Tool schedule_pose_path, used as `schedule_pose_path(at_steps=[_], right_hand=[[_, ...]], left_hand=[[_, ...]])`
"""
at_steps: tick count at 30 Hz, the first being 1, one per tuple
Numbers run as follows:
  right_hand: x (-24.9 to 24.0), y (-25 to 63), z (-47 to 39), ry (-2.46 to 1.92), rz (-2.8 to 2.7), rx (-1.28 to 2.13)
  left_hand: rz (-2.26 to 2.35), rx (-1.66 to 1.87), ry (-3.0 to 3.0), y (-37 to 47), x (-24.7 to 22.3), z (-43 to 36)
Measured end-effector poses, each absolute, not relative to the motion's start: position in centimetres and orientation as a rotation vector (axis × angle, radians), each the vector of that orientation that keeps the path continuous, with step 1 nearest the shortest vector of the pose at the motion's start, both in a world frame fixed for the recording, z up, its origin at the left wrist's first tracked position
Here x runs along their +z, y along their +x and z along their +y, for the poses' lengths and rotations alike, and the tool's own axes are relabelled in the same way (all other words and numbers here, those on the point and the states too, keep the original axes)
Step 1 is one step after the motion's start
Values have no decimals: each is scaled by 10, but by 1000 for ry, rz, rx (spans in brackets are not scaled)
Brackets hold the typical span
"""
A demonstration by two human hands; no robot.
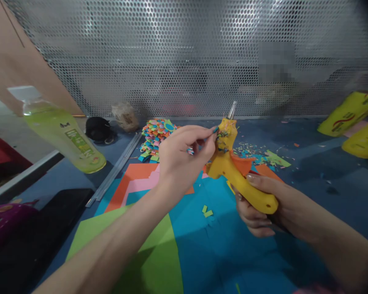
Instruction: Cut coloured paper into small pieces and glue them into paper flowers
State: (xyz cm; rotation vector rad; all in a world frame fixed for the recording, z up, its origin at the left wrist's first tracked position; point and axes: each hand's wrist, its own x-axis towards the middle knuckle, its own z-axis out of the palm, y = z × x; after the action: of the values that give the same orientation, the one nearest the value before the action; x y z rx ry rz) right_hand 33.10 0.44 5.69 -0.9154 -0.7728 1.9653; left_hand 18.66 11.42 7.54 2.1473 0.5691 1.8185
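Note:
My right hand [286, 204] is wrapped round the handle of a yellow hot glue gun [228, 163]. Its metal nozzle points up, and paint-like smears and bits cling to its front; an orange trigger [242, 162] shows on one side. Beside the gun's front, my left hand [180, 153] pinches a tiny teal piece [215, 130], seemingly paper, between thumb and forefinger. Behind that hand stands a bundle of many small coloured paper pieces [153, 141], partly hidden. Below the hands, a few small green paper pieces [207, 211] lie on a blue paper sheet [202, 249].
A green paper sheet [150, 257] and an orange sheet [119, 181] lie left. Clear glue sticks [116, 167] run beside a drink bottle [64, 130]. Paper scraps [257, 154] litter the right. Yellow packages [348, 112] stand far right. A perforated metal panel [184, 53] rises behind.

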Motion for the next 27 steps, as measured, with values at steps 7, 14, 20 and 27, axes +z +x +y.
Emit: schedule_pose_path(at_steps=[7,14,20,27], right_hand=[[59,330,5,-985,-771,1923],[62,326,5,-1049,-778,1878],[61,331,4,-1029,-753,1927],[54,328,5,-1026,-854,1840]], left_hand=[[480,1789,2419,184,80,115],[521,1748,2369,182,81,117],[481,1698,2534,178,86,117],[502,1730,2638,177,84,114]])
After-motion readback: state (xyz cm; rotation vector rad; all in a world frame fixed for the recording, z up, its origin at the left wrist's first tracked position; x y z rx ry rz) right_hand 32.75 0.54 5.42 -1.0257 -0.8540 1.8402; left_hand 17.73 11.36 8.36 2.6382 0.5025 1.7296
